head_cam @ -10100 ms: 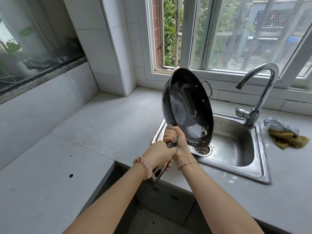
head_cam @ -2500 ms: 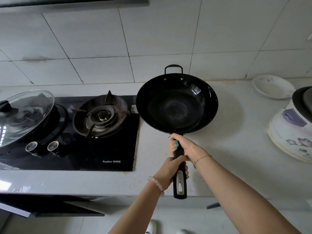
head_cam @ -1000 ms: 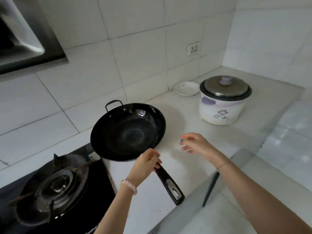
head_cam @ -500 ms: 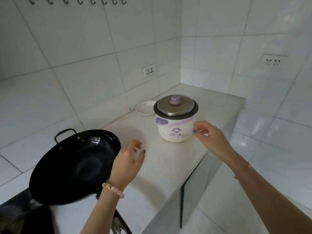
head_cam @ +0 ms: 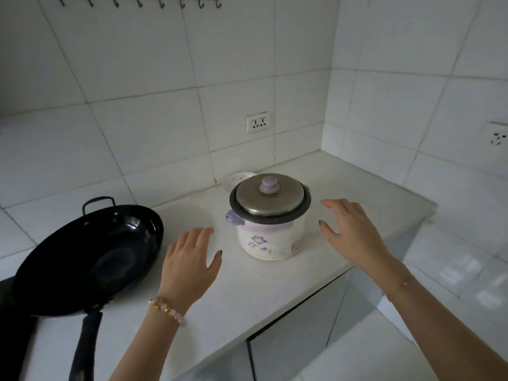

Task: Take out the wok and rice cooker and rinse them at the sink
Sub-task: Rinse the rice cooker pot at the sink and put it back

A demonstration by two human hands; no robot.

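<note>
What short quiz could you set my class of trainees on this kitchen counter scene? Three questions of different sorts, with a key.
1. True or false: the left hand and the right hand are open, one on either side of the white flowered rice cooker with a steel lid, neither touching it.
2. Where does the round black wok with a long handle lie? A. left of the rice cooker. B. in the right hand. C. on top of the rice cooker.
3. Fill in: the small white dish lies ___ the rice cooker.
Key: 1 true; 2 A; 3 behind.
</note>
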